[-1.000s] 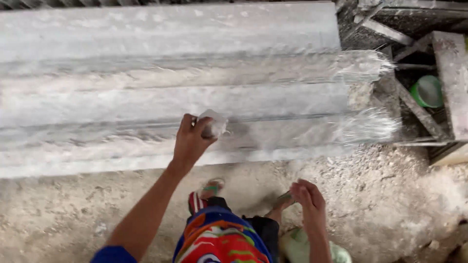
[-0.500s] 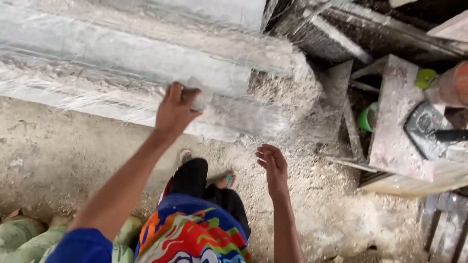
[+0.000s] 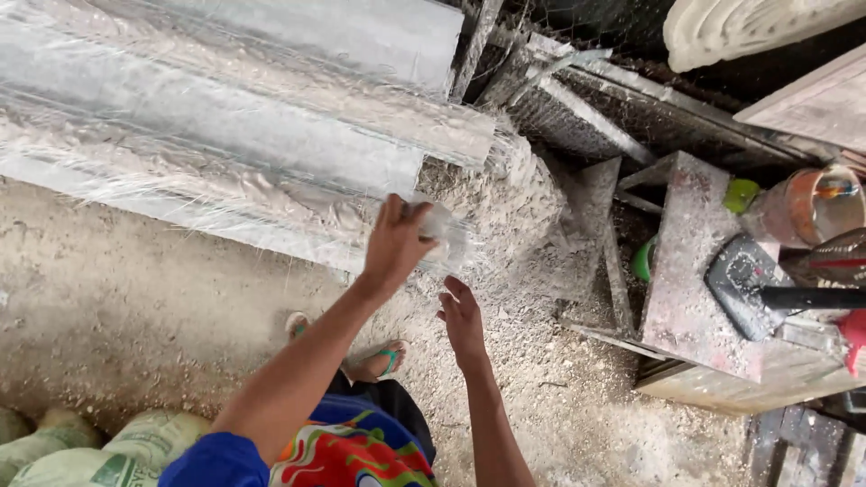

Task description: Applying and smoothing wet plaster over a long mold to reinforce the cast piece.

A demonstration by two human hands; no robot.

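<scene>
A long grey-white plaster moulding [image 3: 225,135], covered in shiny glass fibres, lies across the dusty ground. My left hand [image 3: 395,245] reaches to the moulding's right end and is closed on a small whitish lump [image 3: 444,225] pressed against its lower edge. Just below, my right hand [image 3: 462,320] hovers with fingers apart, holding nothing, over the crumbly plaster debris [image 3: 523,207].
A dusty wooden bench [image 3: 695,271] stands at the right with a black flat tool [image 3: 747,278] and an orange bucket [image 3: 812,207] on it. A green bowl [image 3: 642,260] sits beside it. Sacks [image 3: 72,451] lie at the lower left. My sandalled foot [image 3: 379,361] is below the hands.
My left hand has slid along the moulding to its right end, still gripping the lump. My right hand has risen and opened closer to the left one.
</scene>
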